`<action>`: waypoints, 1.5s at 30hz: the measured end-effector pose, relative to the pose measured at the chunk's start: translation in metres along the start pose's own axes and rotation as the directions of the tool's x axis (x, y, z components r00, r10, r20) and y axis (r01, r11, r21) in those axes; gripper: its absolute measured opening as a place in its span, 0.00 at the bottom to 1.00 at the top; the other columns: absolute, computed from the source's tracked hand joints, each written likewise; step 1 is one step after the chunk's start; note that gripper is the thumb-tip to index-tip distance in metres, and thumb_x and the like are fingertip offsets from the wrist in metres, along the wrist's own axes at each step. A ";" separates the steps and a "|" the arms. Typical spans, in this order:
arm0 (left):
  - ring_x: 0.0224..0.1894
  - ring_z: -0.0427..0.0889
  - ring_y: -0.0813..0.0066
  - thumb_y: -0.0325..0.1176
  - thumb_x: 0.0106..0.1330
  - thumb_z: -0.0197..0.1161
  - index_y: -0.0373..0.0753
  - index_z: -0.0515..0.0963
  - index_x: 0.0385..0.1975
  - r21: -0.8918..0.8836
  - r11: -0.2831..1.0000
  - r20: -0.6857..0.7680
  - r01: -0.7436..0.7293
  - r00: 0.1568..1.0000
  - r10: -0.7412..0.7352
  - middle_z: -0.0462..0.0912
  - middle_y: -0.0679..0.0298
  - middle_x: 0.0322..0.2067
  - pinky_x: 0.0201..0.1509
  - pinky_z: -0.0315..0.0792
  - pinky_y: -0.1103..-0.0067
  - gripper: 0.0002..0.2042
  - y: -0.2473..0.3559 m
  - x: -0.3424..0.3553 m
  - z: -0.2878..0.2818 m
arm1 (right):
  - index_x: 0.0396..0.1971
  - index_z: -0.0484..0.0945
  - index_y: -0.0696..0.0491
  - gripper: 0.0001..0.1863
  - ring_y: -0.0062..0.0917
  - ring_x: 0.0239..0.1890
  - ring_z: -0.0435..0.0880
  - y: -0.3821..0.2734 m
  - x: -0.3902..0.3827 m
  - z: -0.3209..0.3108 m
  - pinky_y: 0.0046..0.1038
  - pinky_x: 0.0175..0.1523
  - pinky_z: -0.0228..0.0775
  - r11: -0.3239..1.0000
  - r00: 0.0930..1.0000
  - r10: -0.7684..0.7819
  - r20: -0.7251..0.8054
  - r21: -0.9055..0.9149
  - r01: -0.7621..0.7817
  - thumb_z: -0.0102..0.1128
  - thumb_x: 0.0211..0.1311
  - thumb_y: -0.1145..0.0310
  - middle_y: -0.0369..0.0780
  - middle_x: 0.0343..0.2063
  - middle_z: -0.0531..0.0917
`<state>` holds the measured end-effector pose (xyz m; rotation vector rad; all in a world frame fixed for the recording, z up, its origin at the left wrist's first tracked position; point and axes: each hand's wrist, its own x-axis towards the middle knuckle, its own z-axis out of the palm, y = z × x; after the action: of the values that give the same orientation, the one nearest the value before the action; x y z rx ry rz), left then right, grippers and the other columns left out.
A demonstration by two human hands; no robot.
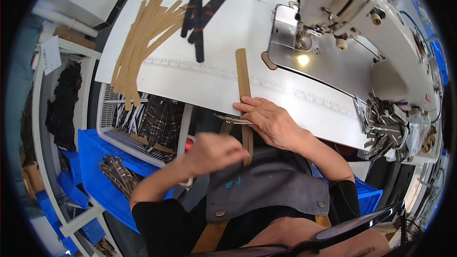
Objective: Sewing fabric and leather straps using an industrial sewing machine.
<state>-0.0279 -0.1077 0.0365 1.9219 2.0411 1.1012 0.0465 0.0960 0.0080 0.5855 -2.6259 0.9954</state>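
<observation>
My right hand (269,121) lies over a tan fabric strip (243,71) at the table's front edge, fingertips on it and a slim metal tool (231,118), perhaps scissors, under or in the fingers. The strip hangs down over the edge toward the grey apron (266,185). My left hand (214,151) is raised lower left of it, fingers curled and smeared by motion, near the hanging end; whether it holds anything is unclear. A fanned pile of tan strips (145,38) and several dark strips (199,28) lie on the white table (181,81).
A sewing machine (362,28) fills the back right, with a pile of metal parts (388,128) at the table's right end. At left below the table are a white basket (103,114), a blue bin (93,166) and shelving (43,90).
</observation>
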 end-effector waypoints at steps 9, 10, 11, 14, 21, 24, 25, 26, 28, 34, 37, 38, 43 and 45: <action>0.65 0.64 0.63 0.41 0.60 0.62 0.40 0.69 0.59 0.448 0.892 0.065 0.057 0.993 -0.096 0.64 0.60 0.64 0.63 0.55 0.50 0.27 -0.068 0.061 0.029 | 0.51 0.73 0.58 0.21 0.33 0.40 0.81 -0.017 -0.035 -0.025 0.31 0.48 0.71 0.996 0.991 0.006 -0.134 0.093 0.007 0.62 0.55 0.75 0.45 0.37 0.81; 0.65 0.64 0.63 0.41 0.60 0.62 0.40 0.69 0.59 0.447 0.893 0.101 0.044 0.990 -0.100 0.64 0.60 0.64 0.63 0.55 0.50 0.27 -0.062 0.059 0.033 | 0.51 0.73 0.58 0.21 0.33 0.40 0.81 -0.023 -0.044 -0.030 0.31 0.48 0.71 0.996 0.990 0.018 -0.140 0.086 -0.006 0.62 0.55 0.75 0.45 0.37 0.81; 0.65 0.65 0.64 0.41 0.59 0.63 0.40 0.68 0.60 0.434 0.901 0.141 -0.010 0.988 -0.057 0.64 0.60 0.64 0.62 0.55 0.49 0.28 -0.055 0.055 0.037 | 0.56 0.70 0.57 0.26 0.29 0.33 0.80 -0.029 -0.052 -0.034 0.27 0.43 0.71 0.946 0.926 0.285 -0.249 0.228 -0.230 0.62 0.56 0.76 0.43 0.30 0.79; 0.64 0.66 0.68 0.42 0.58 0.64 0.41 0.67 0.61 0.409 0.910 0.180 -0.070 0.984 -0.006 0.65 0.62 0.64 0.60 0.55 0.46 0.30 -0.044 0.054 0.043 | 0.63 0.63 0.57 0.31 0.25 0.24 0.79 -0.023 -0.065 -0.044 0.23 0.35 0.70 0.809 0.739 0.577 -0.348 0.370 -0.458 0.60 0.58 0.79 0.42 0.23 0.79; 0.64 0.65 0.70 0.46 0.57 0.63 0.40 0.65 0.62 0.487 0.870 0.125 -0.077 0.992 0.017 0.65 0.64 0.64 0.63 0.52 0.48 0.33 -0.071 0.106 0.059 | 0.55 0.70 0.59 0.26 0.43 0.39 0.79 0.050 -0.057 -0.084 0.36 0.46 0.72 0.950 0.935 0.284 -0.212 -0.074 -0.305 0.50 0.52 0.82 0.49 0.37 0.79; 0.65 0.63 0.71 0.47 0.58 0.63 0.42 0.64 0.63 0.443 0.894 0.109 -0.069 0.994 0.022 0.65 0.65 0.64 0.63 0.52 0.48 0.33 -0.085 0.130 0.058 | 0.52 0.74 0.57 0.25 0.38 0.37 0.78 0.074 -0.048 -0.091 0.37 0.44 0.72 0.894 0.955 0.202 -0.216 -0.359 -0.269 0.54 0.48 0.79 0.46 0.34 0.78; 0.65 0.63 0.71 0.47 0.58 0.63 0.43 0.65 0.62 0.468 0.880 0.112 -0.076 0.993 0.027 0.66 0.65 0.63 0.63 0.52 0.47 0.32 -0.089 0.135 0.058 | 0.50 0.76 0.55 0.25 0.35 0.35 0.78 0.078 -0.046 -0.091 0.36 0.42 0.72 0.824 0.968 0.087 -0.235 -0.530 -0.202 0.55 0.46 0.78 0.44 0.34 0.77; 0.65 0.62 0.71 0.48 0.57 0.63 0.44 0.66 0.62 0.493 0.866 0.115 -0.086 0.993 0.033 0.66 0.66 0.63 0.63 0.52 0.47 0.32 -0.093 0.140 0.057 | 0.50 0.76 0.55 0.25 0.35 0.35 0.78 0.082 -0.046 -0.092 0.36 0.42 0.72 0.823 0.963 0.088 -0.253 -0.527 -0.214 0.55 0.46 0.78 0.44 0.34 0.77; 0.65 0.62 0.71 0.48 0.57 0.63 0.45 0.67 0.61 0.535 0.837 0.106 -0.113 0.992 0.066 0.67 0.66 0.62 0.63 0.52 0.46 0.31 -0.100 0.149 0.057 | 0.46 0.80 0.51 0.23 0.30 0.34 0.77 0.087 -0.048 -0.092 0.33 0.40 0.71 0.753 0.957 0.023 -0.288 -0.625 -0.206 0.58 0.44 0.75 0.42 0.37 0.77; 0.65 0.63 0.72 0.48 0.58 0.63 0.44 0.70 0.58 0.563 0.823 0.087 -0.076 0.996 0.033 0.67 0.68 0.62 0.62 0.50 0.44 0.28 -0.103 0.158 0.062 | 0.44 0.81 0.52 0.22 0.30 0.35 0.77 0.091 -0.054 -0.091 0.31 0.38 0.73 0.752 0.941 0.071 -0.330 -0.602 -0.268 0.59 0.43 0.75 0.42 0.45 0.77; 0.65 0.62 0.73 0.47 0.57 0.64 0.42 0.71 0.57 0.552 0.831 0.086 -0.076 0.996 0.035 0.68 0.69 0.61 0.63 0.49 0.45 0.28 -0.101 0.162 0.063 | 0.43 0.80 0.55 0.20 0.33 0.37 0.80 0.091 -0.056 -0.090 0.30 0.38 0.76 0.794 0.947 0.109 -0.302 -0.547 -0.266 0.59 0.44 0.76 0.43 0.44 0.78; 0.65 0.62 0.73 0.47 0.57 0.64 0.41 0.71 0.57 0.549 0.832 0.076 -0.081 0.996 0.046 0.68 0.69 0.61 0.63 0.49 0.45 0.28 -0.101 0.163 0.064 | 0.42 0.79 0.58 0.19 0.34 0.38 0.81 0.091 -0.056 -0.090 0.29 0.38 0.77 0.805 0.949 0.103 -0.298 -0.536 -0.255 0.58 0.45 0.77 0.44 0.43 0.79; 0.65 0.62 0.74 0.44 0.57 0.65 0.40 0.73 0.55 0.552 0.827 0.082 -0.104 0.994 0.070 0.68 0.69 0.62 0.64 0.48 0.46 0.26 -0.101 0.171 0.066 | 0.36 0.77 0.59 0.13 0.34 0.37 0.83 0.088 -0.055 -0.091 0.30 0.38 0.78 0.810 0.927 0.155 -0.341 -0.493 -0.317 0.59 0.45 0.79 0.44 0.41 0.81; 0.63 0.64 0.74 0.42 0.57 0.66 0.41 0.74 0.54 0.565 0.819 0.067 -0.103 0.995 0.078 0.68 0.68 0.61 0.64 0.48 0.47 0.25 -0.101 0.172 0.065 | 0.34 0.76 0.59 0.12 0.33 0.36 0.83 0.085 -0.051 -0.093 0.30 0.37 0.78 0.811 0.925 0.170 -0.341 -0.484 -0.327 0.59 0.44 0.80 0.43 0.40 0.81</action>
<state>-0.1055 0.0829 -0.0037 2.2864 2.4782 0.4700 0.0625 0.2311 0.0080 -0.0434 -2.5800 0.3205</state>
